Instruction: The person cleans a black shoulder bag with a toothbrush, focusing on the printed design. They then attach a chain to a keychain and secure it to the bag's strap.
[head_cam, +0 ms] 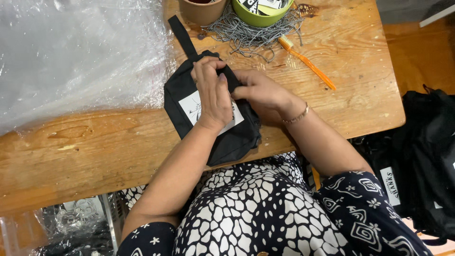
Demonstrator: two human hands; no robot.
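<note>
A black fabric pouch (222, 137) with a white label lies near the front edge of the wooden table (95, 147), just before the person's lap, its black strap (182, 35) running toward the back edge. The left hand (212, 92) lies flat over the pouch's upper part, fingers curled down and pressing on the cloth at the top. The right hand (263, 92) meets it from the side, fingers bent and pinching the pouch's upper right edge; a thin bracelet (297, 115) circles that wrist. Toward the back edge lies a pile of metal ball chain (251, 33), with a green bowl (260, 18) and a tan cup (203, 12) behind it. An orange toothbrush (308, 62) lies right of the chain. Clear plastic wrap (76, 52) covers the back left corner. Black bags (422, 161) sit off the right edge.
</note>
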